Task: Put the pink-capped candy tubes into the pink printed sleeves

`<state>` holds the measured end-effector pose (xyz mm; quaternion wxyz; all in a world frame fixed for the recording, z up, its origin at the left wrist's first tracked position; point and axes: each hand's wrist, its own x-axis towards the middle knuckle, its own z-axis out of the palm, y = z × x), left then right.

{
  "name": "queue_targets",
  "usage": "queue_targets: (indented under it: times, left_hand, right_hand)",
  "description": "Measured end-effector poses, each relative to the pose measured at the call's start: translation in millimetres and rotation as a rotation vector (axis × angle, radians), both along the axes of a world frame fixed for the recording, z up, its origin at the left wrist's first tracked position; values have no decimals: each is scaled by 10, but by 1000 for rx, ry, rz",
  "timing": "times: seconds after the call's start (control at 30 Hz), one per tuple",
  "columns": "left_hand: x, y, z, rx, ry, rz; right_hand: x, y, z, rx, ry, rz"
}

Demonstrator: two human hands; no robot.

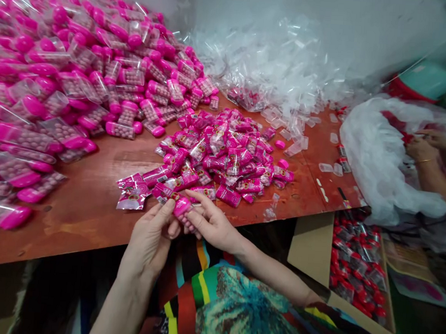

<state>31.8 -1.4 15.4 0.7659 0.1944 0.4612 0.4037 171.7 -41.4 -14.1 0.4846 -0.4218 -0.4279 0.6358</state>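
In front of my body, both hands close round a small candy bottle [183, 206] with a pink cap and round pink candies inside. My left hand [150, 235] pinches it from the left with the thumb on top. From the right, my right hand [213, 222] grips it, fingers reaching over the candy end. A printed pink wrapper [161, 192] shows just past my left thumb; whether it is joined to the bottle I cannot tell. Right behind my hands lies a heap of pink printed candy packets [227, 152]. One flat packet [133, 194] is left of them.
A tall pile of pink-capped candy bottles [80, 70] covers the left of the reddish table [100, 219]. Clear plastic containers [276, 64] are heaped behind. On the right, another person's hands [425, 150] work by a white plastic bag [376, 162], above a carton of red-capped containers [359, 268].
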Motion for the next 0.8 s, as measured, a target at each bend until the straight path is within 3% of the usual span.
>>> queue_targets:
  times: [0.1,0.3,0.43,0.63,0.8]
  left_hand:
    - [25,-35,-41,-30,-8,-79]
    - [81,-102,-54,-5,10,-68]
    - [50,-65,-52,-5,-46,-41]
    - [-8,-40,-98,-23,-62,-164]
    - [20,-92,-194,-68,22,-100]
  right_hand:
    - [-20,-5,-30,-66,50,3]
    - [-2,-57,-63,146,-287,-60]
    - [44,-97,-54,28,-103,33]
    - [23,-136,-23,-116,138,92]
    - [-39,-151,-91,-4,-176,-85]
